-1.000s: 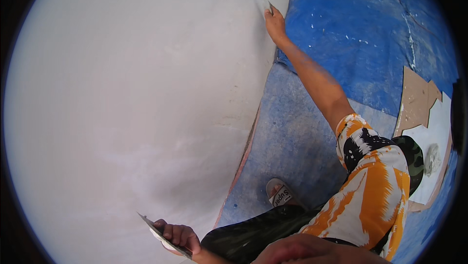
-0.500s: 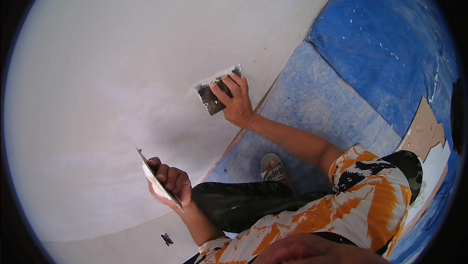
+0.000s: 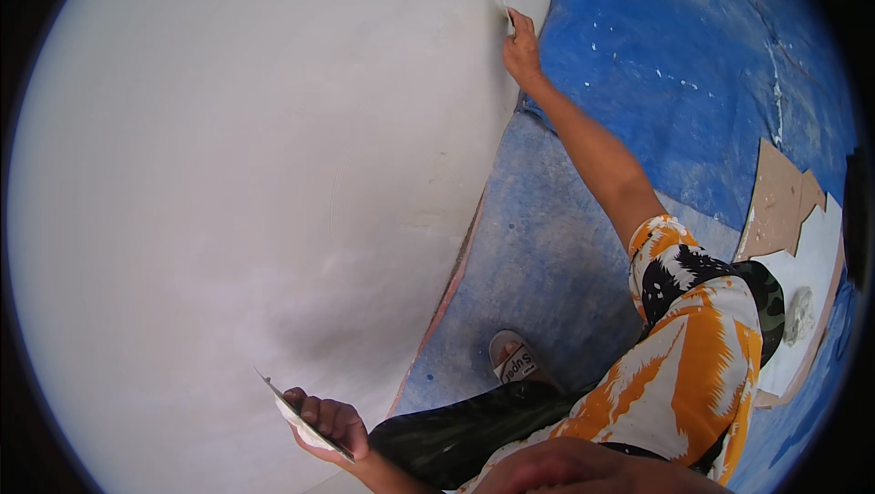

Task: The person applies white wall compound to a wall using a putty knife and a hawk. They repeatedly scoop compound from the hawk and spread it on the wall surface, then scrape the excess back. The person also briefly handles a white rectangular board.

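A pale plastered wall (image 3: 237, 175) fills the left of the view. My right hand (image 3: 521, 49) is stretched far out with the arm straight, gripping a small putty knife (image 3: 507, 13) whose blade presses on the wall near its right edge. My left hand (image 3: 326, 421) is low by my knee, holding a flat plaster board (image 3: 301, 419) seen edge-on, with white paste on it. The knife's blade is mostly hidden by my fingers.
A blue tarp (image 3: 693, 66) covers the floor to the right of the wall. My sandalled foot (image 3: 516, 359) rests on it near the wall's base. Cardboard pieces (image 3: 775, 198) and a white sheet with a lump of plaster (image 3: 800, 312) lie at the right.
My right hand has swung from the middle of the wall, near my left hand, up and away to the wall's far right edge. The left hand with the board has dropped lower.
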### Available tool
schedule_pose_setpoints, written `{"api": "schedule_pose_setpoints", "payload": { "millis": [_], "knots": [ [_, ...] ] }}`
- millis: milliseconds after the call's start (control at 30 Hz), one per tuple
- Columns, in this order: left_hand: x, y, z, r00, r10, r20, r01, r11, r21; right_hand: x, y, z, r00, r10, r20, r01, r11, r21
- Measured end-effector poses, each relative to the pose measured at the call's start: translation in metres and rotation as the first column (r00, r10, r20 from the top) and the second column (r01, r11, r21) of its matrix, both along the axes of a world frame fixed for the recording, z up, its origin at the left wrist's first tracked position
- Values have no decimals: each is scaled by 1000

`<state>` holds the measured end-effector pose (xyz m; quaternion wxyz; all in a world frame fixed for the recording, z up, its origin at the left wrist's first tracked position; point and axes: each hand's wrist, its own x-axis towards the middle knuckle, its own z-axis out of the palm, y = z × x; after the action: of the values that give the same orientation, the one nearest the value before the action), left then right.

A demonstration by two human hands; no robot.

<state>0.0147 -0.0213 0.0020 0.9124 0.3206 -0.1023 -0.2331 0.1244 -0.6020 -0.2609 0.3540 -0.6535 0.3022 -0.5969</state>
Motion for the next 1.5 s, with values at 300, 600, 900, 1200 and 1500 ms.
{"api": "schedule_pose_setpoints", "payload": {
  "millis": [300, 600, 900, 1200, 1500],
  "knots": [
    [-4, -3, 3, 1000, 31, 1, -31, 999, 28, -39, 25, -49, 988, 145, -50, -130, 964, 230],
    [-2, 1, -2, 1000, 18, -10, -18, 1000, 10, -1, 26, 110, 981, 102, 168, -117, 990, 81],
    [-5, -14, -1, 1000, -5, -27, 3, 997, -76, -57, 345, 99, 937, 347, 32, -283, 813, -509],
    [-6, -18, 4, 998, -70, 5, 70, 996, -62, -72, 158, 33, 933, 345, 103, -355, 929, 104],
    [-22, -35, 20, 999, 52, -7, -51, 992, 113, -5, -20, 46, 998, 60, 30, -43, 919, -393]
  ]
}}
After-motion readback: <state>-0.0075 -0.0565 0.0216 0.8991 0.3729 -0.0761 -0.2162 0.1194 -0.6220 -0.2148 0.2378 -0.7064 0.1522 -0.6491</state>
